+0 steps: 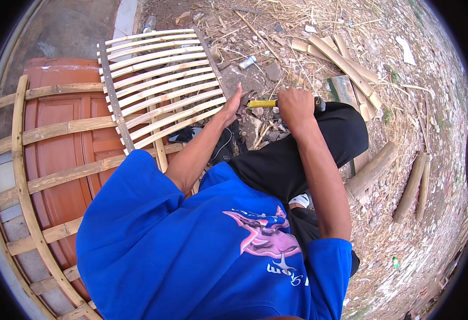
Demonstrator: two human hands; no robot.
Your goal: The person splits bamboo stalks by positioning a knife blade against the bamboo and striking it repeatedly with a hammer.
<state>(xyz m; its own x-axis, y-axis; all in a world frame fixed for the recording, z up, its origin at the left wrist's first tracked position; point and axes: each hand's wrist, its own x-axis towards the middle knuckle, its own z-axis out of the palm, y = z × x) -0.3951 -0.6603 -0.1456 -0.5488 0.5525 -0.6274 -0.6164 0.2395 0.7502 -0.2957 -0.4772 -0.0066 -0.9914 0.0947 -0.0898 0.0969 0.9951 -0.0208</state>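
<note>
My right hand (297, 106) is closed around the black grip of a yellow-shafted hammer (263, 103), held level across my raised knee. Its dark head points left, right at my left hand (234, 105). That hand has its fingers stretched out and its palm beside the head; whether they touch is hard to make out. Next to my left wrist is the corner of a slatted bamboo panel (162, 80), pale curved strips fixed across two dark side rails.
A larger bamboo lattice (21, 160) lies over a reddish-brown panelled door (58, 122) at left. Split bamboo pieces (346, 66) and wooden logs (372, 170) lie to the right on rubble and straw. A can (247, 62) lies beyond my hands.
</note>
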